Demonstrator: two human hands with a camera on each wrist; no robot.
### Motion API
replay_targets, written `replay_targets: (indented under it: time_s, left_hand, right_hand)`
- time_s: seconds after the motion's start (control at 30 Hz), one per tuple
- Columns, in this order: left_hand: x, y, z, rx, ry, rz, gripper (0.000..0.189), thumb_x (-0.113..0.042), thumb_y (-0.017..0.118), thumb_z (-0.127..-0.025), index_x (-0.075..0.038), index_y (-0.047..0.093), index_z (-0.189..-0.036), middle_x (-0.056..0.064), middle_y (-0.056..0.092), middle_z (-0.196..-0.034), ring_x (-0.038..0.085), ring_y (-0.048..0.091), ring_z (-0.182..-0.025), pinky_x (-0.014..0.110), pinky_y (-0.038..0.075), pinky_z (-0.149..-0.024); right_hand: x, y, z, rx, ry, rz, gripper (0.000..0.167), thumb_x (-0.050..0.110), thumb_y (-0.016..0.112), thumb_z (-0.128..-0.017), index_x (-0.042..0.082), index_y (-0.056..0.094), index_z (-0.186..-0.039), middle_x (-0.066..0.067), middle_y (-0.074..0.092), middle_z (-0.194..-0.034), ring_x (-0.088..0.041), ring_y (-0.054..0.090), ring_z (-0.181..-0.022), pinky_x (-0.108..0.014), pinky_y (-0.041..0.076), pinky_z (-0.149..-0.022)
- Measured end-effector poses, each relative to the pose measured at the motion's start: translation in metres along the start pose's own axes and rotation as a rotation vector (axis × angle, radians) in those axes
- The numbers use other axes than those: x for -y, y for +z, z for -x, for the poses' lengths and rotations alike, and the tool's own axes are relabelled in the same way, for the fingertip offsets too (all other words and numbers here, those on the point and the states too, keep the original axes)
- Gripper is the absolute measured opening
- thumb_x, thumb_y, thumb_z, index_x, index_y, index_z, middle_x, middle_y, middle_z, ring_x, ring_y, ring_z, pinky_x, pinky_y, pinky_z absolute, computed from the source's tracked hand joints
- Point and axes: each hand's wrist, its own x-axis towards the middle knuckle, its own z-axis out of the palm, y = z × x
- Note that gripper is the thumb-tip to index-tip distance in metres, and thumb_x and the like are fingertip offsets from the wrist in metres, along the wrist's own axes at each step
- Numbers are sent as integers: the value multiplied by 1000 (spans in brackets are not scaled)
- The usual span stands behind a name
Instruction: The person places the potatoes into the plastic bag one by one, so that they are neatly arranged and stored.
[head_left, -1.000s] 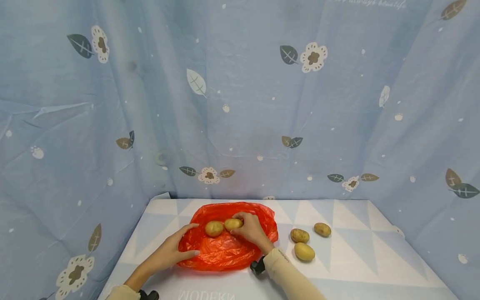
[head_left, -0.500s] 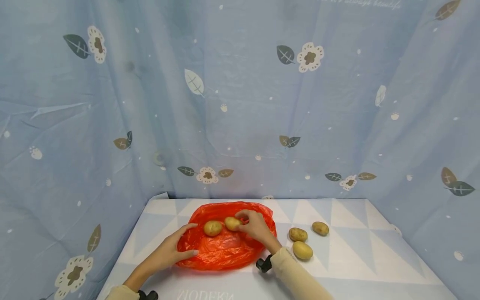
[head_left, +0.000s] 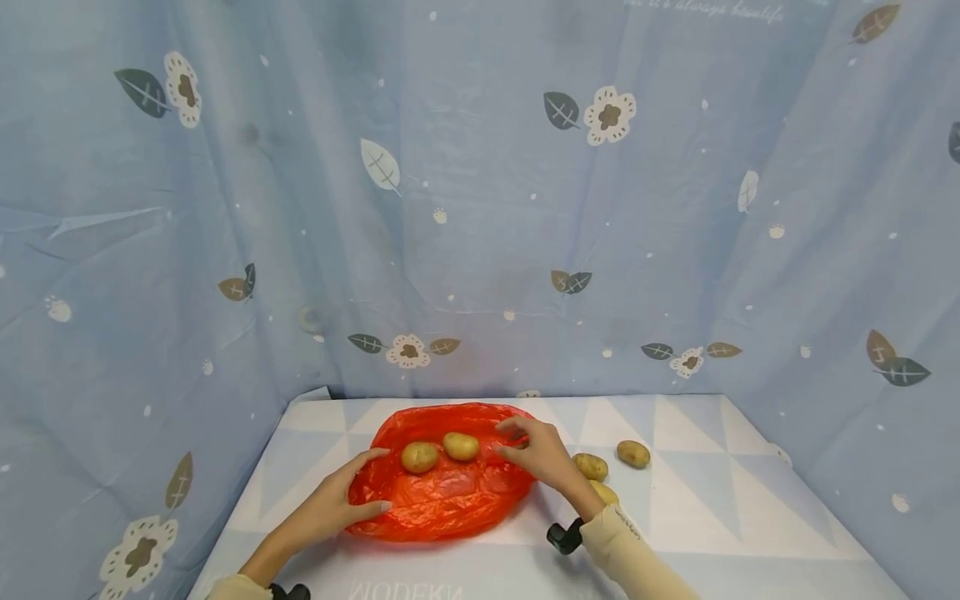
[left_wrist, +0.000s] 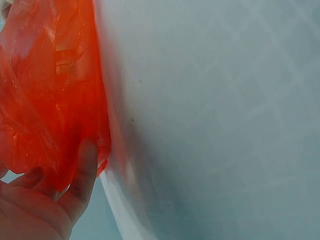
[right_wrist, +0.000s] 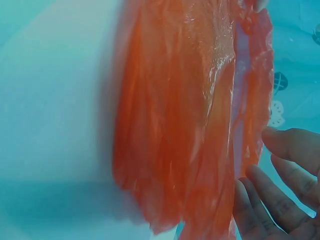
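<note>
in the lower middle of the head view, a red plastic bag [head_left: 442, 500] lies on a table [head_left: 720, 517], its mouth spread wide. inside it sit two potatoes: the left potato [head_left: 419, 457] and, just beside it and slightly higher in the frame, the right potato [head_left: 461, 447].

the left hand [head_left: 339, 497] is at the bag's left edge, fingers and thumb stretched well apart; the left wrist view shows its thumb against the red plastic, lower left.

the right hand [head_left: 543, 454] is over the bag's right side, fingers loosely bent, thumb apart from them, with nothing in its grasp; whether its fingertips touch the rim, i cannot tell.

right of the bag, three more potatoes lie on the table: the near potato [head_left: 606, 493], partly hidden by the right wrist, the middle potato [head_left: 590, 466] just above it, and the far potato [head_left: 633, 454] furthest right.

a blue curtain [head_left: 480, 208] with leaves and flowers fills the upper frame. a pale sleeve [head_left: 637, 558] covers the right forearm.
</note>
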Motion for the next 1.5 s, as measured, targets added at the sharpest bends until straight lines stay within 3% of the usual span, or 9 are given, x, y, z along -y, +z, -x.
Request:
replay_targets:
  time_s: [0.3,0.47,0.67,0.87,1.1,1.5]
  left_hand:
    - [1,0,-1,3,3,1,81,-37,87,-83,-20,47,-152,13,46,-155,40,46,-139,60,46,-106]
    - [1,0,-1,-3,-9,3,81,-37,87,-83,-20,48,-151,15,46,-154,40,48,-136,59,49,-103]
    - [0,-1,-1,-10,-28,8,82,-36,88,-82,-19,48,-152,15,47,-154,40,49,-135,55,53,-100]
    - [2,0,-2,-8,-23,3,82,-35,88,-81,-19,48,-151,15,47,-153,41,49,-135,55,53,-100]
    - [3,-1,-2,0,-7,-1,82,-36,88,-82,-19,48,-151,15,47,-154,41,48,-136,57,51,-102]
    - [3,-1,-1,8,-8,12,82,-35,88,-82,-19,48,-151,15,46,-154,41,48,-136,57,51,-101]
  right_hand:
    - [-11,-22,30,-43,76,7,30,16,82,-88,9,74,-117,-8,74,-111,-29,66,-100,-40,58,-84]
    - [-24,-31,49,-77,87,85,29,16,85,-85,14,76,-113,0,74,-107,-27,66,-99,-38,58,-83]
    - [-39,-42,66,-111,92,85,28,11,85,-84,13,76,-110,-6,74,-105,-30,69,-95,-35,59,-82]
    - [-47,-51,79,-131,117,86,29,7,86,-83,9,75,-109,-7,75,-99,-20,70,-87,-39,61,-81]
    - [-57,-59,91,-145,133,93,28,5,85,-83,6,75,-110,-4,75,-102,-26,71,-94,-38,60,-82]
    - [-67,-69,107,-126,220,124,39,17,90,-79,11,75,-114,0,75,-110,-18,68,-96,-34,57,-83]
